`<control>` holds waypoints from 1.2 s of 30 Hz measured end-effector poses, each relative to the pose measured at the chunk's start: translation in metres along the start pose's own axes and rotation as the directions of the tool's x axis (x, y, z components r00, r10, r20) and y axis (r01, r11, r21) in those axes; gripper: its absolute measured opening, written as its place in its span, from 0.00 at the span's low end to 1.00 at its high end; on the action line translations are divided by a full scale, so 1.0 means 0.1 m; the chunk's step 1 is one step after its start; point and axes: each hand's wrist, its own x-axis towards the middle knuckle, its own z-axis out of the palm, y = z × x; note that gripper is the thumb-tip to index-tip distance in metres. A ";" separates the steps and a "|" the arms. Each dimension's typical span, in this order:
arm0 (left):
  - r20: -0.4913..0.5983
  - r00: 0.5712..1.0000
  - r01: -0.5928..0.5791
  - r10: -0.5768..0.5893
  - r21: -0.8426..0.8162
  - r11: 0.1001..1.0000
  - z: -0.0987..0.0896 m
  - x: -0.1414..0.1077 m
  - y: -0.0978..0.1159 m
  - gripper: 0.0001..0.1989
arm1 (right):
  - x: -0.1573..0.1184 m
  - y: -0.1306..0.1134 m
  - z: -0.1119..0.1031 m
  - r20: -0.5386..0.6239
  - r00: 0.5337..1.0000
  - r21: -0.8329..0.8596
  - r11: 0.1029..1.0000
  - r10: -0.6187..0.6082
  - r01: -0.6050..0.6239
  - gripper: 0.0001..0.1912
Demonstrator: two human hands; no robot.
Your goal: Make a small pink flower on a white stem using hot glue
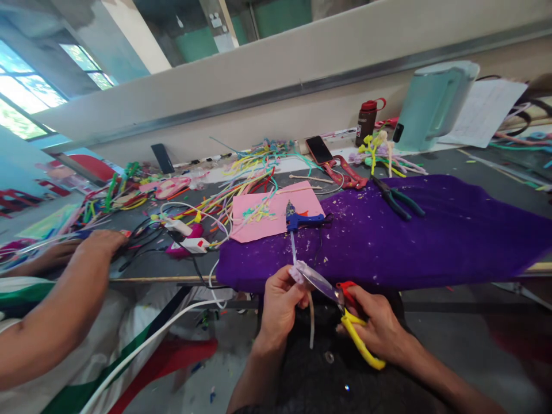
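Note:
My left hand [280, 302] pinches a small pale lilac pipe-cleaner piece [298, 272] between thumb and fingers. A thin beige stem [311, 328] hangs below that hand. In my right hand [379, 325] is a pair of scissors [359, 339] with red and yellow handles. Their blades point left and reach the lilac piece; whether they are parted I cannot tell. Just beyond my hands, a blue hot glue gun [302, 221] with a clear glue stick lies on a pink sheet [254, 225]. Under them spreads a purple cloth [414, 247] dotted with tiny scraps.
Dark green pliers [395, 198] lie on the cloth, near red-handled pliers [347, 175] and a phone [319, 150]. Loose pipe cleaners [254, 172] and charger cables [196, 246] crowd the left. A bottle [366, 123] and teal jug [440, 106] stand behind. A co-worker's arm [73, 293] reaches in left.

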 end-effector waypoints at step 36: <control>0.007 0.999 -0.037 0.037 0.035 0.999 -0.06 -0.04 -0.03 0.13 | -0.02 0.03 0.03 0.006 0.998 -0.012 0.998 -0.061 0.061 0.12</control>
